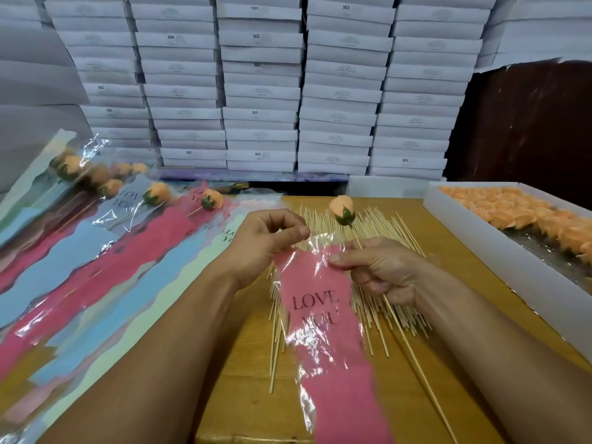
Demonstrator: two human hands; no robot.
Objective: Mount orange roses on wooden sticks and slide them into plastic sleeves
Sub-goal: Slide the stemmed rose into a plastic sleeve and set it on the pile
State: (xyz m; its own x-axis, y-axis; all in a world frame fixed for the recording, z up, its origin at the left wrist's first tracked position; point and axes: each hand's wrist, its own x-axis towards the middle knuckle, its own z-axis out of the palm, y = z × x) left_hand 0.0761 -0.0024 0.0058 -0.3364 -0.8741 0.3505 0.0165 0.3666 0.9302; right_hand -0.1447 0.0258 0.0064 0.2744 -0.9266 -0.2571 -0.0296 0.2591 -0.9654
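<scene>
Our left hand (266,241) pinched the pink sleeve (323,318) mouth; our right hand (384,270) pinched it too, gripping the stick (416,357) bearing a rose (342,209). Several sleeved roses (96,174) lay left; many roses in the tray (512,251) remained.

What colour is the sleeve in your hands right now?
Pink with black "LOVE YOU" lettering and clear plastic edges: the sleeve, seen best in the head view.
</scene>
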